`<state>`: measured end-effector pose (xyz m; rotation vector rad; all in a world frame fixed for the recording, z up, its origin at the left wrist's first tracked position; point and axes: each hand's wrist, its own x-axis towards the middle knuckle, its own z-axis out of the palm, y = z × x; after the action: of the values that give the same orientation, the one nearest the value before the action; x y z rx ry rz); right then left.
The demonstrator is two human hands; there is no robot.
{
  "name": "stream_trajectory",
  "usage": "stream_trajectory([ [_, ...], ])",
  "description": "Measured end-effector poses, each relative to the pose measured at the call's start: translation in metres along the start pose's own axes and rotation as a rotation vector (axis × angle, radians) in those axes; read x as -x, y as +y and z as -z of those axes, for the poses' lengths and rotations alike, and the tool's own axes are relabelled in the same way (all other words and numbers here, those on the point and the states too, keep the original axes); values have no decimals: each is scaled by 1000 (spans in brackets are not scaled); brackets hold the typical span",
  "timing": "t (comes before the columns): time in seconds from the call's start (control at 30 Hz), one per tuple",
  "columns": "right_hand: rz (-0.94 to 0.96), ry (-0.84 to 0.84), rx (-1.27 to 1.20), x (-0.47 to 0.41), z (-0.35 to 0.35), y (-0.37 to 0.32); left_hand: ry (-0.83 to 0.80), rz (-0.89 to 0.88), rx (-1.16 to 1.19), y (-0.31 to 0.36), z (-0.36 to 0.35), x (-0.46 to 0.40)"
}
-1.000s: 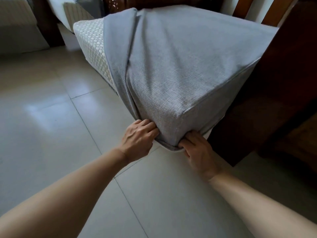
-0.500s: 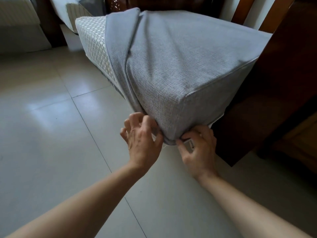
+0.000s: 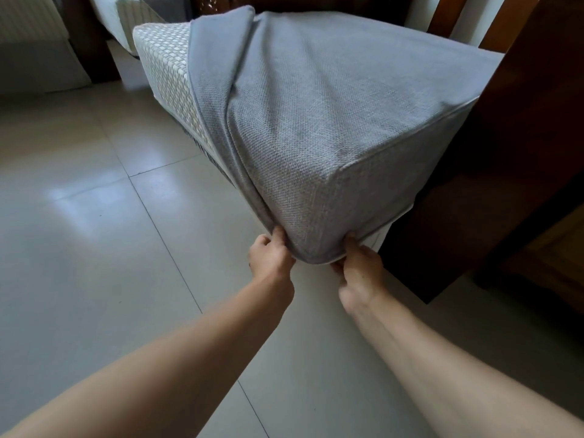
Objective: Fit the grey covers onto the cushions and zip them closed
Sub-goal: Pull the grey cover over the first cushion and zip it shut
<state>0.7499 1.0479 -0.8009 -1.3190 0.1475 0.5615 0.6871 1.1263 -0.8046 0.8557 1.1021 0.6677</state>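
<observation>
Grey woven fabric wraps most of the big cushion (image 3: 164,77): the grey cover (image 3: 331,105) is pulled over its near end and top, while the far left end stays bare, showing a pale checked weave. A loose flap of the cover hangs in folds along the left side, its edge running down towards the near bottom corner. The cushion's near corner juts out over the tiled floor (image 3: 94,248), and its right side lies against a dark wooden furniture frame (image 3: 505,184).

Both of the person's bare arms reach forward to that near bottom corner. The left hand (image 3: 268,257) has its fingers curled round the cover's hem just left of the corner, thumb pressed on the fabric. The right hand (image 3: 360,270) grips the hem just right of the corner, thumb up on the side panel, fingers tucked under the piped edge. A strip of white lining peeks out below the cover beside the right hand.

At the back left, more pale cushions (image 3: 31,42) lean near dark wood, well apart from the hands.
</observation>
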Motion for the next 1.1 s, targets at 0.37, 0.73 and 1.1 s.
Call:
stream_trajectory([
  [0.37,-190,-10,-249,-17,4,8,18,246,366,4,-6,-16],
  [0.73,-125,4,-126,-43,7,-12,108,-229,-46,28,1,-21],
  [1.1,-40,309,26,-91,4,-22,282,-107,42,30,-5,-49],
])
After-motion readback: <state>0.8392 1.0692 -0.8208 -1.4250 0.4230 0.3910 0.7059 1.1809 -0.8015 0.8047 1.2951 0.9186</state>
